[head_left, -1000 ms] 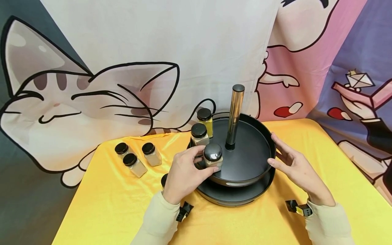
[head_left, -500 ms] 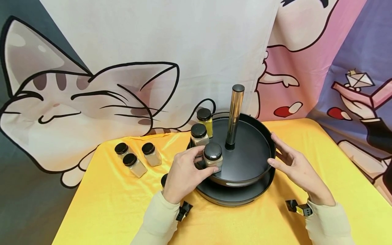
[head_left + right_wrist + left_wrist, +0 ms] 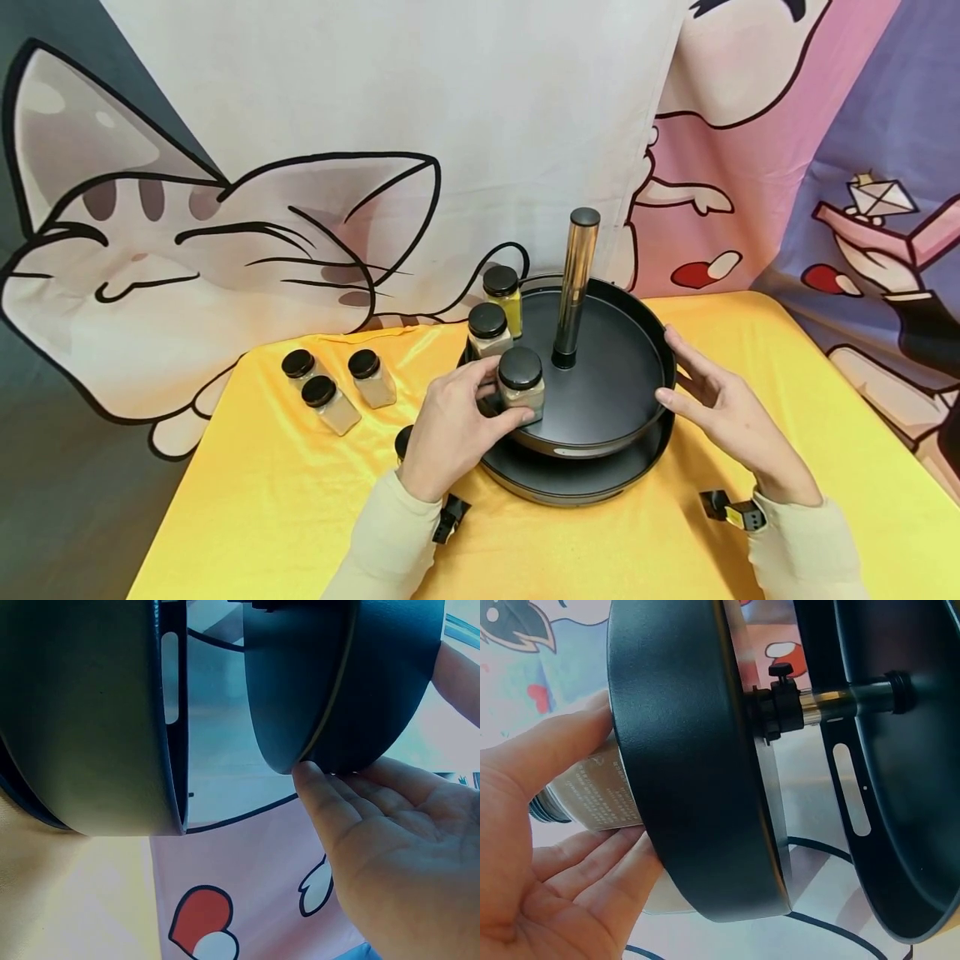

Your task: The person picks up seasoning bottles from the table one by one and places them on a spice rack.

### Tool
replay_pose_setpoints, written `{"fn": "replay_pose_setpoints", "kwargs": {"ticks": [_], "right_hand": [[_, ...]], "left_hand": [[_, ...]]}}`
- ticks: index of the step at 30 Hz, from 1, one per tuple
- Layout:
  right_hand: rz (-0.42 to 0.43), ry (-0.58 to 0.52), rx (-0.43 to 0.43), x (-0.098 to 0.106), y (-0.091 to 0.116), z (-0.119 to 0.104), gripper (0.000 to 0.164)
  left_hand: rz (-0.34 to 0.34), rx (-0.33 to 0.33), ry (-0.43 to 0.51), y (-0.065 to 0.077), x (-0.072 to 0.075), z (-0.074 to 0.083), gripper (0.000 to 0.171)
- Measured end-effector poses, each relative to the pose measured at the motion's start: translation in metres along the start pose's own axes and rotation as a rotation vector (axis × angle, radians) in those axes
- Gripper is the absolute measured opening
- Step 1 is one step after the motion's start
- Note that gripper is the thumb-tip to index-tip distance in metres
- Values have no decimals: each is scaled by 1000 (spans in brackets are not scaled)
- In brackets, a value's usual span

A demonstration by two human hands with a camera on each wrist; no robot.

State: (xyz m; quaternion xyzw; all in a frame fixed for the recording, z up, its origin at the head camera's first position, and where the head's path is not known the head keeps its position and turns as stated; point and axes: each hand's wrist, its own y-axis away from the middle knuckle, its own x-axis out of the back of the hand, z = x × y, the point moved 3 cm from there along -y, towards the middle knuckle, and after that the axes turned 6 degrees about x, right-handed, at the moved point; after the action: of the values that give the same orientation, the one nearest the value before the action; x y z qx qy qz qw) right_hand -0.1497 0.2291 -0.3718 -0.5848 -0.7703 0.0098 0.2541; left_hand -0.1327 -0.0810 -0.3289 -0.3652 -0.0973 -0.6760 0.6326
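Note:
In the head view my left hand [image 3: 457, 425] holds a square spice jar [image 3: 521, 392] with a black lid, thumb and fingers on its sides. The jar stands at the left front of the upper tray [image 3: 600, 400] of a black two-tier rack. My right hand [image 3: 720, 408] touches that tray's right outer wall with extended fingers, thumb near the rim. In the left wrist view the jar [image 3: 596, 795] sits between thumb and fingers, its base hidden by the tray wall. Behind it on the rack are a pale jar [image 3: 489, 337] and a yellow-filled jar [image 3: 513, 308].
Several black-lidded jars, including a pale-filled jar [image 3: 372, 379], stand on the yellow cloth [image 3: 285, 517] at left. Another jar [image 3: 402, 440] is mostly hidden behind my left hand. A metal post [image 3: 576, 283] rises from the upper tray, above the wider lower tray [image 3: 570, 487].
The jar in my left hand has shifted very slightly, and the shine on its lid has dimmed. Both hands and the rack stay in place.

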Motion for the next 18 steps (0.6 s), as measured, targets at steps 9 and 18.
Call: {"fn": "replay_pose_setpoints", "kwargs": {"ticks": [9,18], "right_hand": [[1,39,-36,1,1,3,70],[3,28,13,1,1,0,61]], "left_hand": [[13,-12,-16,6,3,-3,62],[106,-64,-76,19,25,-6,62]]}}
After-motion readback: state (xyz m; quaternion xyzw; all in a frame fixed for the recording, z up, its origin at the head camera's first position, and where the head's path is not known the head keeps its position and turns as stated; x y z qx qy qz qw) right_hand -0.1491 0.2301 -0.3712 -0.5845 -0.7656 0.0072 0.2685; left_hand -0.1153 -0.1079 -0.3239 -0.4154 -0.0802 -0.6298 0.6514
